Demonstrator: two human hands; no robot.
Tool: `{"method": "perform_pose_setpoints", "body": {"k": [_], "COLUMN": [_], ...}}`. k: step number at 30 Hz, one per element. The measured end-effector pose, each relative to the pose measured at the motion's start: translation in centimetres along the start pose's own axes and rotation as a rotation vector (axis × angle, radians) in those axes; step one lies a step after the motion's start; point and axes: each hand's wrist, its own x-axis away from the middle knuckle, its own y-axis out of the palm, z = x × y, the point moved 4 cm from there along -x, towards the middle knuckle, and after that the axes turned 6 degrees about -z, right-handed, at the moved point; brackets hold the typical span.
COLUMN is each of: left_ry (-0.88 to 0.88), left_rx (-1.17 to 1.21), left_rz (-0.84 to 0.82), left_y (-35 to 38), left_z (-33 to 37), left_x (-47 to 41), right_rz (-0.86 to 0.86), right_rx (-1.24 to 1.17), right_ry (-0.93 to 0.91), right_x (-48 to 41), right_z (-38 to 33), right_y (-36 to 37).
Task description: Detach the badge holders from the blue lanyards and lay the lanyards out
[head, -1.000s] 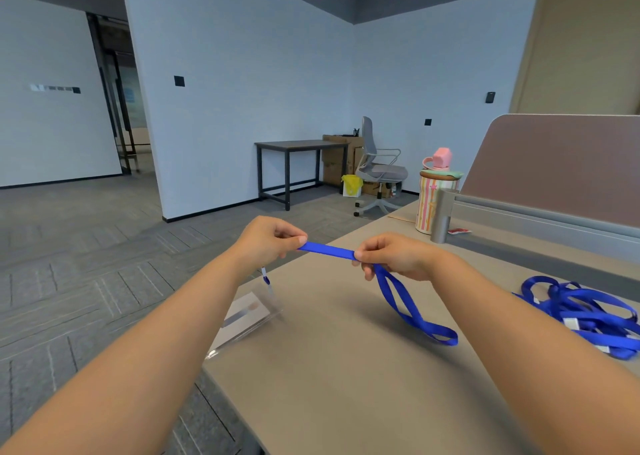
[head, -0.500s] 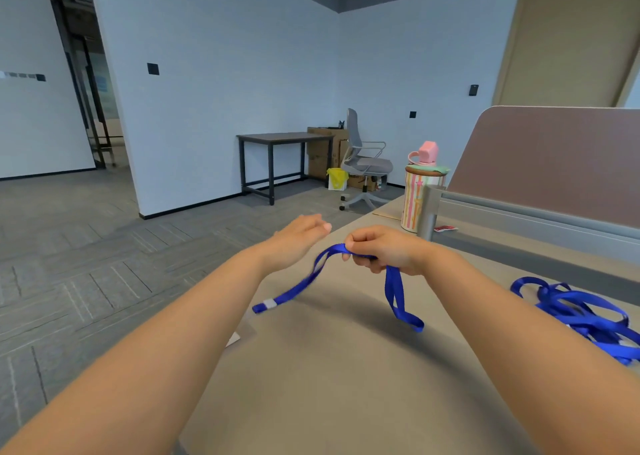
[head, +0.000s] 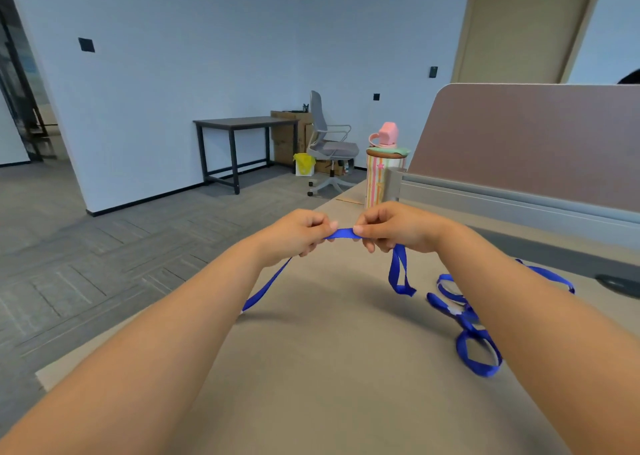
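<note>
Both hands hold one blue lanyard (head: 341, 233) just above the beige desk (head: 329, 368). My left hand (head: 299, 234) pinches the strap, and one end trails down-left to the desk near my left forearm. My right hand (head: 394, 227) pinches it a few centimetres to the right, with a loop hanging below that hand. No badge holder shows on this lanyard. A tangle of other blue lanyards (head: 467, 319) lies on the desk at the right, partly hidden by my right forearm.
A brown desk partition (head: 526, 142) with a grey rail runs along the right side. A striped cylinder topped by a pink bottle (head: 382, 170) stands at the desk's far end. The desk's left edge drops to grey carpet; a table and office chair stand farther off.
A second ago my left hand held the strap with a badge holder hanging below; the holder is no longer in view. My left hand let go, then pinched the strap again close to my right hand.
</note>
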Motion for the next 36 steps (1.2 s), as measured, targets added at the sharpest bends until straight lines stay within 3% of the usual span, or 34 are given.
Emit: {"method": "perform_pose_setpoints", "body": {"k": [9,21,33,36], "left_ry": [-0.049,-0.072,-0.234,-0.246], "left_rx": [-0.165,0.020,0.133,0.198], "left_rz": [0.116,0.193,0.154,0.138], "left_y": [-1.3,-1.3,-0.7,-0.5], "left_z": [-1.1,-2.7,-5.4,-5.8], "left_x": [0.3,0.2,-0.3,-0.3], "right_rz": [0.072,0.208,0.405,0.429], "right_rx": [0.022,-0.131,-0.990,-1.114], "right_ry": [0.081,0.048,-0.185,-0.257], "right_x": [0.6,2.0,3.3,3.2], "right_z": [2.5,4.4,6.3,6.5], "right_y": [-0.3,-1.3,-2.5,-2.5]}}
